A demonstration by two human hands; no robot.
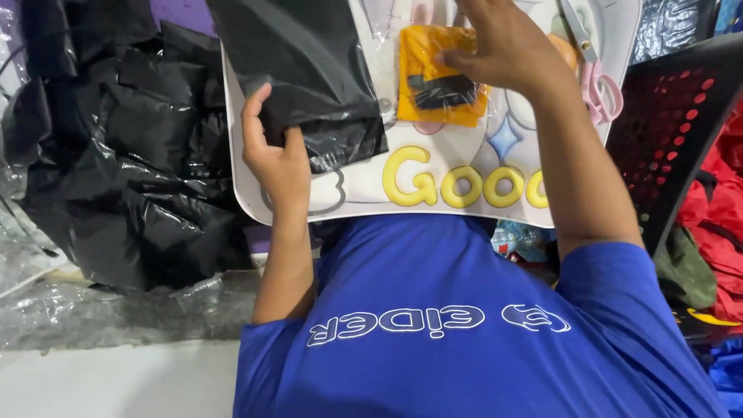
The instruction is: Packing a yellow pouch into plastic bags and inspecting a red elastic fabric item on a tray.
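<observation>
My left hand (272,151) grips the lower corner of a black plastic mailing bag (309,70) that lies on a white lap tray (364,203) with yellow letters. My right hand (507,46) rests its fingers on a folded orange garment in clear wrap (433,77), which has a dark patch on it and sits in the middle of the tray. The bag lies just left of the orange packet, its edge touching it.
Pink-handled scissors (600,85) lie at the tray's right edge. A heap of black plastic bags (116,155) fills the left side. A dark perforated basket (673,116) and red clothes (720,209) stand at the right. My blue shirt (433,325) fills the foreground.
</observation>
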